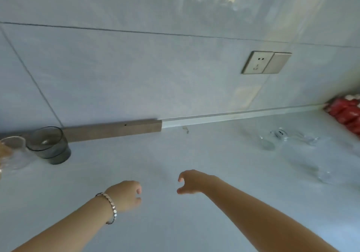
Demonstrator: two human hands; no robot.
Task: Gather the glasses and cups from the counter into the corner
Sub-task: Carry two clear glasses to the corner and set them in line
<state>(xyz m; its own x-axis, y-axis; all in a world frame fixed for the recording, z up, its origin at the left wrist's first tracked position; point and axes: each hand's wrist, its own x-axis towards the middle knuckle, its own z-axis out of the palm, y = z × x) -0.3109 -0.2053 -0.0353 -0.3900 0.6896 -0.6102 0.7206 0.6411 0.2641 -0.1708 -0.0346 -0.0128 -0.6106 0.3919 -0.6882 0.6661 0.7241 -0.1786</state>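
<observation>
Glasses stood on the pale table under grey wall tiles: smoky glass left, clear ones right; both grips, left and right, loosely curled, empty.

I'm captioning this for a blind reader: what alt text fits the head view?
Two empty hands, left and right, reach over a pale counter. A smoky grey glass and a clear glass stand far left; blurred clear glasses sit right, near a red package.

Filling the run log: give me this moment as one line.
left hand empty | right hand empty | both over counter | smoky glass, clear glass far left | clear glasses right, blurred
</observation>
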